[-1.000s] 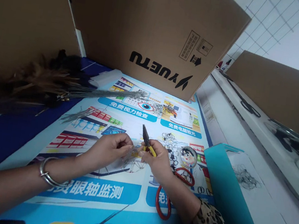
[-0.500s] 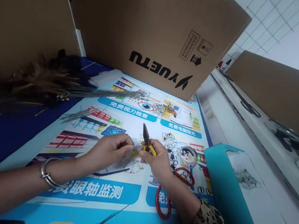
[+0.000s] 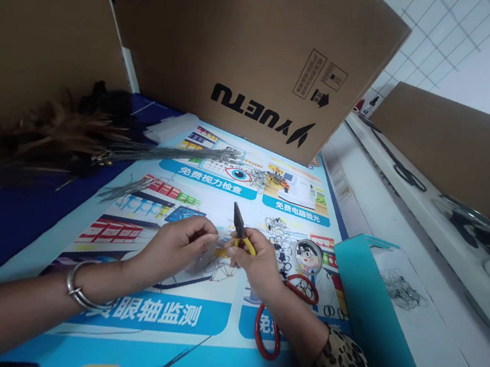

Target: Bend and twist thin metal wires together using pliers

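My left hand (image 3: pixel 178 247) is pinched shut on a thin wire piece held over a printed blue poster (image 3: pixel 170 313). My right hand (image 3: pixel 255 265) is closed round yellow-handled pliers (image 3: pixel 241 232), whose dark jaws point up and away. The fingertips of both hands nearly meet around a small yellowish part (image 3: pixel 220 252) between them. A silver bangle sits on my left wrist. A red ring (image 3: pixel 266 334) lies under my right forearm.
A large cardboard box (image 3: pixel 255 50) stands behind the poster. A pile of brown feathers (image 3: pixel 35 140) and a bundle of wires (image 3: pixel 176 153) lie left. Small metal rings, a round cartoon badge (image 3: pixel 307 257) and a teal box lid (image 3: pixel 371 325) are right.
Both hands stay nearly in place; the fingers shift only slightly around the small part.
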A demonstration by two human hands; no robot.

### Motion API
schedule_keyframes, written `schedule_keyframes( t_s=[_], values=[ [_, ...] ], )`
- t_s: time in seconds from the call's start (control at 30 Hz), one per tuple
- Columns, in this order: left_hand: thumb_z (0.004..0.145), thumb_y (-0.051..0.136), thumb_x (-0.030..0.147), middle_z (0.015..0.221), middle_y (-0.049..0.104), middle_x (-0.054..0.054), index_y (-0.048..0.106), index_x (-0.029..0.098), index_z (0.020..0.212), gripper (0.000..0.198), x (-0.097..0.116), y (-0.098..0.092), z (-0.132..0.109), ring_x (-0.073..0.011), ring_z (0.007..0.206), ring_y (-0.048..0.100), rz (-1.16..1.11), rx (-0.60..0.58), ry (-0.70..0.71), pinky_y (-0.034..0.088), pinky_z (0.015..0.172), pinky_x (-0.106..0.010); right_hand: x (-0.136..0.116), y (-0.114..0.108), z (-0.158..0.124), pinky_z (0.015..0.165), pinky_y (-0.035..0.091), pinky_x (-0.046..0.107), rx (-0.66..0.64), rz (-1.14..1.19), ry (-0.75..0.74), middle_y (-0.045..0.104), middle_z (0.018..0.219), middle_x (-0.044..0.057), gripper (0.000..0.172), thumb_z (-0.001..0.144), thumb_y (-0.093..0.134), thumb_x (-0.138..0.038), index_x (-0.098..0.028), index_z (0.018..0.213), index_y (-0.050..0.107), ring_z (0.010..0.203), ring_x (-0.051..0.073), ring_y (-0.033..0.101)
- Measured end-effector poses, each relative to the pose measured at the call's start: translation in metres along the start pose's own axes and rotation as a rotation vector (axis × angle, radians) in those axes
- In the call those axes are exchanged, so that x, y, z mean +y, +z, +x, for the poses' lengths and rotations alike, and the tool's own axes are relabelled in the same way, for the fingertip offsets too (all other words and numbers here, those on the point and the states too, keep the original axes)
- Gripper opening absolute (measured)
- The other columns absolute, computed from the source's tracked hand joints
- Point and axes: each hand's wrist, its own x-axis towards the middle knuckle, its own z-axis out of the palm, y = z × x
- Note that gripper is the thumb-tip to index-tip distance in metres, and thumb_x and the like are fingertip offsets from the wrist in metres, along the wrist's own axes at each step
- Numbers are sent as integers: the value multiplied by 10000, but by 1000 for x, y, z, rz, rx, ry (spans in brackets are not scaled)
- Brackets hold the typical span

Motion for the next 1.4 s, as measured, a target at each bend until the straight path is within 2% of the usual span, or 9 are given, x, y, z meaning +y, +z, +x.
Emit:
schedule_keyframes(
  t_s=[0.23,0.47,0.93,1.13,1.4],
  values=[
    [863,469,296,759,590,0,561,190,814,148,1,2,-2,-166,721,545,1,64,26,406,655,-260,1,1,2,467,445,195,11,24,6,610,757,-23,238,660,658,-164,-177,895,623,519,66,505],
    [869,429,262,764,582,-15,559,183,797,168,5,1,-2,-164,722,540,66,27,131,404,659,-263,3,1,3,436,420,180,33,10,13,585,705,-42,237,656,667,-177,-179,888,618,477,55,487],
    [882,434,231,758,602,-20,572,188,819,157,-2,3,1,-164,711,558,255,43,264,404,653,-256,0,6,1,425,403,183,14,-30,1,561,675,-53,219,679,632,-163,-173,896,606,426,46,471],
    [897,418,247,757,602,-32,577,186,825,185,-8,3,0,-173,729,570,362,77,338,398,641,-258,-3,9,-2,420,418,178,-5,3,6,562,661,-53,243,660,650,-198,-180,895,587,474,66,486],
    [916,414,248,729,593,-43,593,169,828,215,-11,2,1,-179,711,567,479,46,398,387,634,-268,-7,11,-6,432,457,177,15,-42,1,527,672,-52,266,649,653,-171,-189,909,599,507,70,499]
  ],
)
